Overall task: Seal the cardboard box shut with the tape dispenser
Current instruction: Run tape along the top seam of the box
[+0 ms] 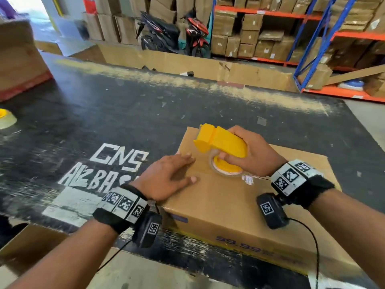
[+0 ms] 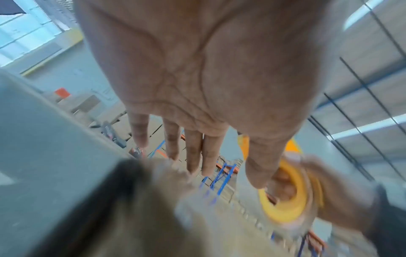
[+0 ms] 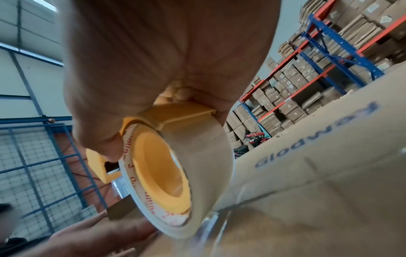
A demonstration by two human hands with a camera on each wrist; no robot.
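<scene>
A brown cardboard box (image 1: pixel 225 203) lies flat on the black table, flaps closed. My right hand (image 1: pixel 253 152) grips the yellow tape dispenser (image 1: pixel 221 142), whose clear tape roll (image 1: pixel 227 168) rolls on the box's centre seam. A shiny strip of tape (image 1: pixel 249 179) lies on the seam behind the roll. My left hand (image 1: pixel 168 176) rests flat on the left flap, fingers straight, beside the roll. In the right wrist view the tape roll (image 3: pixel 175 173) touches the box (image 3: pixel 318 182), with the left hand's fingers (image 3: pixel 98 233) below. The left wrist view shows my open left hand (image 2: pixel 197 87) and the roll (image 2: pixel 285 196).
The black table (image 1: pixel 125 113) carries white painted letters. Another tape roll (image 1: pixel 5 118) sits at its left edge, a large carton (image 1: pixel 18 57) at far left. Behind stand motorbikes (image 1: pixel 173 32) and blue-orange racks (image 1: pixel 312 38) full of cartons.
</scene>
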